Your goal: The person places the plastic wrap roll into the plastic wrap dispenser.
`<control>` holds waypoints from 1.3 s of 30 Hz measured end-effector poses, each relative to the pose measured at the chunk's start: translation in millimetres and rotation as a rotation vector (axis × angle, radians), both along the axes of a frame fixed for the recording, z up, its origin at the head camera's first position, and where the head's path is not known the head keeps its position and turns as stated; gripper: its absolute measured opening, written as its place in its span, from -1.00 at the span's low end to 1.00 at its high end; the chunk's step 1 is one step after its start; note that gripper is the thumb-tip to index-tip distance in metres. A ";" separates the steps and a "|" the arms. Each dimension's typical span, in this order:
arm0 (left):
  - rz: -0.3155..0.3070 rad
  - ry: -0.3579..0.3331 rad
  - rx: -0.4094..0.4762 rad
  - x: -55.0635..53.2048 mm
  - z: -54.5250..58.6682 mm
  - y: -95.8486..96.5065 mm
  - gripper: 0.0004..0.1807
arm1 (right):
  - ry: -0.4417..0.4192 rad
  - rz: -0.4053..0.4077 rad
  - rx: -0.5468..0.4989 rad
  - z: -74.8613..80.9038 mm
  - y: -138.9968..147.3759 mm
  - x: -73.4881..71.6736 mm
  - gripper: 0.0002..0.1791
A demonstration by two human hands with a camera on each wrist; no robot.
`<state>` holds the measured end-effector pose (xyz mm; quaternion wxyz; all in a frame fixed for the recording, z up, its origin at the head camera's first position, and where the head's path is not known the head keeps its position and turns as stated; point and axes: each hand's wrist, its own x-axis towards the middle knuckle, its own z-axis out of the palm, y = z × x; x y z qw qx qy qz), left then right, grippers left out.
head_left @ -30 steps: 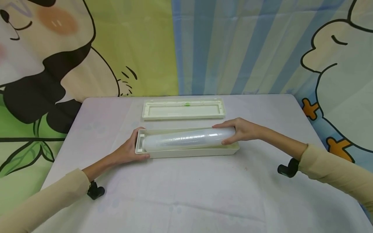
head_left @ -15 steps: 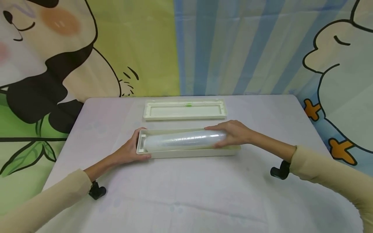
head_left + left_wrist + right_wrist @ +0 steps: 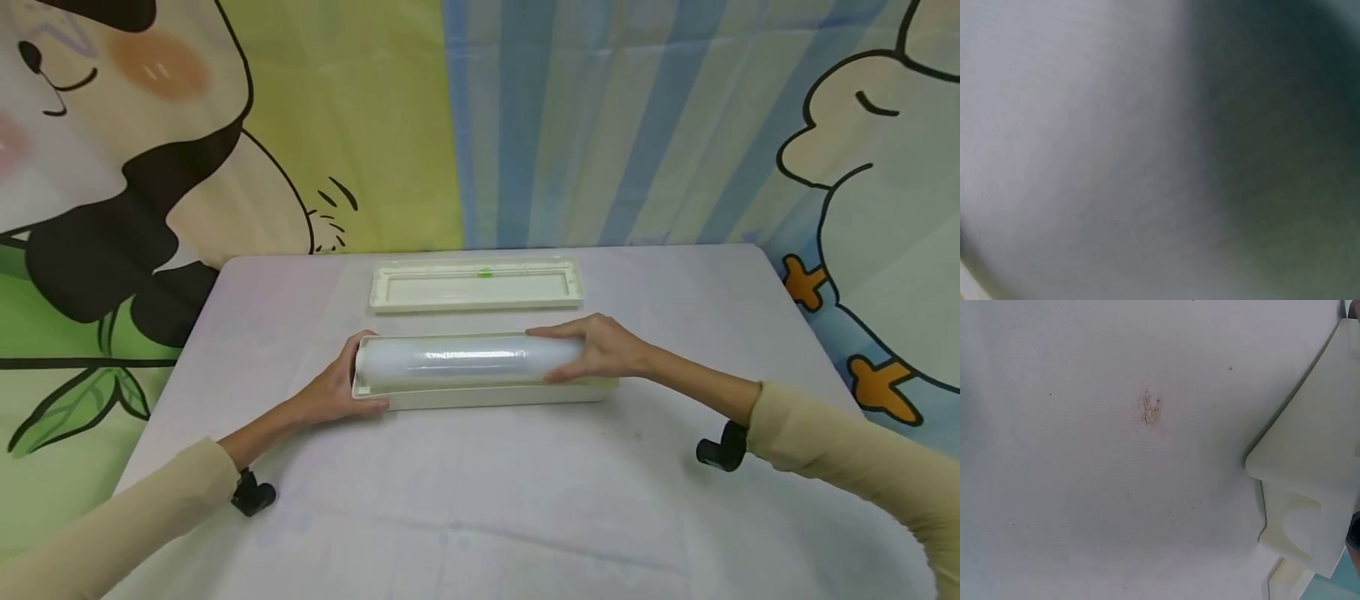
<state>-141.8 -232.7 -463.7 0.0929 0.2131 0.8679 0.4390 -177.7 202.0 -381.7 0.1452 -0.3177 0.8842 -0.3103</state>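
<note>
A roll of cling film [image 3: 450,362], clear and shiny, lies lengthwise along a long cream dispenser box [image 3: 487,396] in the head view. My left hand [image 3: 333,385] grips the box's left end, thumb at the front wall and fingers behind. Toward the other end, my right hand [image 3: 600,348] holds the roll from above, thumb on the near side and fingers on the far side; it hides the roll's right end. In the right wrist view the box end [image 3: 1310,437] shows at the right edge. The left wrist view is blurred, with no hand visible.
Behind the box lies its matching long lid [image 3: 465,290], with a small green slider [image 3: 484,272] on its rail. A white cloth [image 3: 450,483] covers the table. Cartoon-printed curtains [image 3: 570,125] stand along the back and sides.
My right hand has slid left along the roll. The roll, slanted before, now runs parallel to the box and covers the fitting at its left end. The left hand keeps its grip.
</note>
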 end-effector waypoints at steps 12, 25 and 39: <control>-0.013 -0.010 0.031 -3.1 -1.1 3.5 0.14 | -0.038 0.000 0.040 -10.4 -3.0 -2.5 -0.26; 0.007 -0.005 0.006 0.0 -0.6 -1.1 0.14 | 0.047 0.126 0.012 -24.6 -5.1 -11.4 -0.27; 0.005 -0.001 0.026 -0.2 -3.5 -0.5 0.14 | 0.353 0.106 -0.094 -35.2 -4.4 1.0 -0.34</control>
